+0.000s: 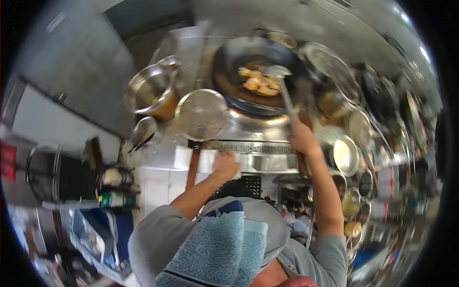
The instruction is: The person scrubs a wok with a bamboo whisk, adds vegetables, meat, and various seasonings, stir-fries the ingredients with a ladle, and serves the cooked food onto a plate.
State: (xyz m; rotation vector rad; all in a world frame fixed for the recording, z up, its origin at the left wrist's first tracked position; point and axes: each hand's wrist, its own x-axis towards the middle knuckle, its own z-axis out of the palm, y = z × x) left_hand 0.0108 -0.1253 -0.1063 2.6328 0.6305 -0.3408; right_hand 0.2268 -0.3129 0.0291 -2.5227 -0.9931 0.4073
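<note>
A large dark wok (227, 64) sits on the stove, with browned pieces of food (260, 82) in its middle. My right hand (302, 136) is closed round the handle of a metal ladle (286, 95), whose head lies at the right side of the food. Near the stove's front edge is my left hand (226, 164), its fingers bent and blurred; whether it holds anything cannot be made out. A round mesh strainer (202, 115) with a wooden handle lies just beyond it, to the left.
A metal pot (150, 90) and a small ladle (145, 131) stand on the left counter. To the right are a strainer-topped pot (321, 57), a bowl of pale contents (342, 155) and several small containers. A green bottle (117, 199) is at lower left.
</note>
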